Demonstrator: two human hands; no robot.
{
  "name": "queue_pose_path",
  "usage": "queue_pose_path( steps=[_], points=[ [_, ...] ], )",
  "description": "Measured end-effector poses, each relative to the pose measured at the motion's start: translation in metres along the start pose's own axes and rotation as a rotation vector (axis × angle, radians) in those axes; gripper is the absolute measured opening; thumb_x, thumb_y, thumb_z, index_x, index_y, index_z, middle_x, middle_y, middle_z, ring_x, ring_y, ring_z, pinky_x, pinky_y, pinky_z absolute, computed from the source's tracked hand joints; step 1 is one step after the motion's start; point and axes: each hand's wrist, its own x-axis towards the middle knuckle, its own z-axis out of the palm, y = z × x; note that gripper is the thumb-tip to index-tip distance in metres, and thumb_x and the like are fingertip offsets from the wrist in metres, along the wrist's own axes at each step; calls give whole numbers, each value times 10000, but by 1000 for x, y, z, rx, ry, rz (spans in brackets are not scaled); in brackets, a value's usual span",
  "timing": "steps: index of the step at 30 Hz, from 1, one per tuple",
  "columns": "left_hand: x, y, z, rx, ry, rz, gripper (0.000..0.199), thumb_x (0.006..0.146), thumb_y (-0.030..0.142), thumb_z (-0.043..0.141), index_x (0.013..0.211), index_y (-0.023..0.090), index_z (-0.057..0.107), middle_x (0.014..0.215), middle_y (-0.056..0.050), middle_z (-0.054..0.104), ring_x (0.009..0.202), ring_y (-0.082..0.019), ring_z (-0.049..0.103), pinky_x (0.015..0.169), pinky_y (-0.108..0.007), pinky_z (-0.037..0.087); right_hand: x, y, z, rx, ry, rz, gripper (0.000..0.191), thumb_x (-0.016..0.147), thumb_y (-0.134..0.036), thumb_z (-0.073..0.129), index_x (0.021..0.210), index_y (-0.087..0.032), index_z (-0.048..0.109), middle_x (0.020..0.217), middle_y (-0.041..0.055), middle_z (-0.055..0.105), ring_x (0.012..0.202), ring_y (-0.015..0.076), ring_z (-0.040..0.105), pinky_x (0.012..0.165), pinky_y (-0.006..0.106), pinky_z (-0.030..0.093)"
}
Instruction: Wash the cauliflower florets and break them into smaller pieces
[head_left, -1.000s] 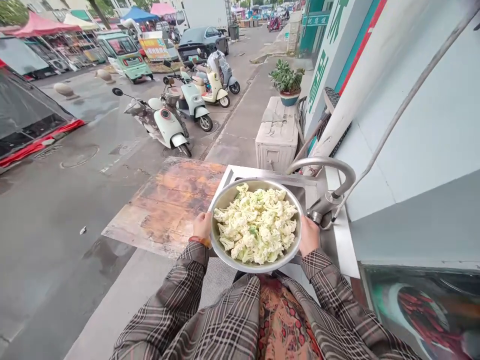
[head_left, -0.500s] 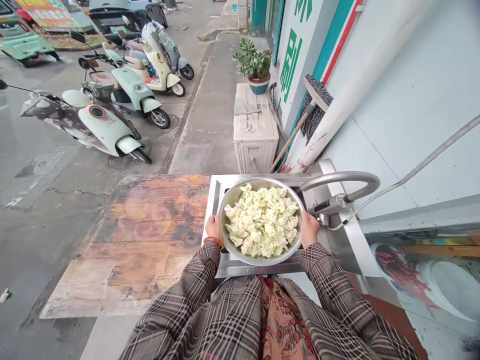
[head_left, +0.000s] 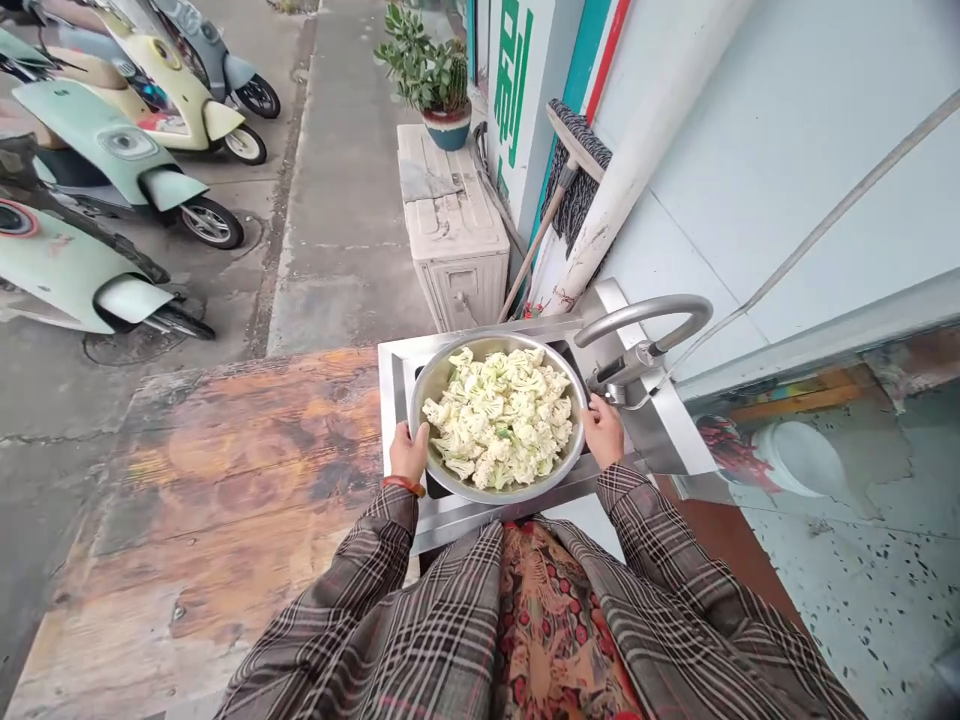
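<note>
A wide stainless steel bowl [head_left: 480, 493] heaped with pale cauliflower florets [head_left: 502, 415] sits over the metal sink [head_left: 397, 375]. My left hand [head_left: 409, 452] grips the bowl's left rim, thumb at the edge and the other fingers partly hidden beneath. At the right rim, my right hand [head_left: 604, 432] is closed against the bowl's side, its fingertips pointing toward the tap. Just beyond that hand stands the curved faucet [head_left: 660, 310]. The bowl covers most of the sink basin, and I cannot tell whether it rests on the sink or is held slightly above it.
A worn wooden board [head_left: 255, 480] adjoins the sink on the left. Ahead are a beige box-like unit [head_left: 457, 235], a potted plant [head_left: 448, 125] and a mop [head_left: 574, 165] against the wall. Parked scooters [head_left: 135, 160] line the pavement. A white pipe [head_left: 645, 130] slants along the right wall.
My view has swung right and downward, so the surroundings sit farther left. Both hands stay at the bowl's rim; more of my right fingers now show. The florets look the same.
</note>
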Motion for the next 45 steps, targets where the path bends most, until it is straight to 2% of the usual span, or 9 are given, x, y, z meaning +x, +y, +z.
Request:
queue_pose_path(
  steps=[6, 9, 13, 19, 24, 30, 39, 42, 45],
  points=[
    [9, -1, -1, 77, -77, -45, 398, 757, 443, 573, 1065, 190, 561, 944, -93, 667, 851, -255, 626, 776, -363, 481, -7, -10, -43, -110, 183, -175, 565, 934, -464, 385, 1402, -166, 494, 1330, 164, 571, 1199, 256, 553, 993, 413, 469],
    [7, 3, -2, 95, -86, -39, 386, 769, 428, 565, 1069, 185, 561, 976, -114, 676, 890, -272, 637, 794, -380, 491, 8, -4, -30, -273, -48, -226, 692, 942, -520, 358, 1503, -117, 333, 1524, 181, 393, 1407, 292, 366, 1135, 469, 323],
    [2, 9, -4, 88, -89, -32, 352, 781, 404, 555, 1055, 183, 563, 982, -120, 685, 906, -278, 644, 808, -390, 498, 23, 4, -3, -442, -376, -265, 686, 924, -551, 380, 1440, -103, 440, 1517, 173, 416, 1433, 314, 330, 1180, 486, 229],
    [-3, 12, -4, 86, -78, -15, 364, 795, 364, 547, 1101, 168, 564, 1055, -141, 684, 970, -290, 642, 873, -404, 486, 25, -3, -7, -228, -274, -243, 537, 896, -502, 447, 1290, -175, 609, 1353, 143, 598, 1283, 298, 515, 1109, 473, 356],
    [-2, 14, -4, 75, -47, 13, 483, 791, 333, 567, 1231, 137, 527, 1180, -164, 652, 1088, -297, 614, 947, -411, 462, 22, -32, -3, 334, -195, 70, 480, 828, -549, 553, 1087, -171, 698, 1074, 113, 728, 947, 234, 675, 859, 391, 519],
    [-2, 28, -3, 85, -42, 61, 502, 823, 308, 540, 1287, 120, 499, 1258, -173, 603, 1162, -288, 568, 1010, -408, 426, 38, -68, 13, 910, -245, 484, 232, 781, -366, 673, 918, -180, 686, 888, 51, 723, 771, 142, 666, 621, 234, 506],
    [-6, 40, -10, 163, 142, 204, 547, 785, 260, 608, 1302, 117, 501, 1242, -188, 535, 1151, -306, 539, 1022, -474, 416, 44, -109, 45, 1050, -443, 634, 49, 856, -251, 639, 857, -202, 642, 870, 27, 707, 751, 116, 663, 660, 209, 559],
    [-6, 60, -10, 50, 170, 287, 506, 812, 264, 592, 1295, 140, 507, 1236, -172, 540, 1058, -267, 583, 961, -455, 464, 43, -125, 50, 1143, -488, 679, 65, 878, -169, 597, 863, -194, 654, 846, 28, 701, 757, 107, 665, 703, 204, 577],
    [-7, 93, 3, -160, 55, 267, 428, 844, 281, 573, 1252, 153, 540, 1183, -143, 581, 962, -219, 620, 862, -393, 513, 41, -138, 48, 1184, -516, 696, 122, 910, -151, 550, 860, -187, 654, 838, 34, 698, 780, 111, 673, 719, 213, 590]
  ],
)
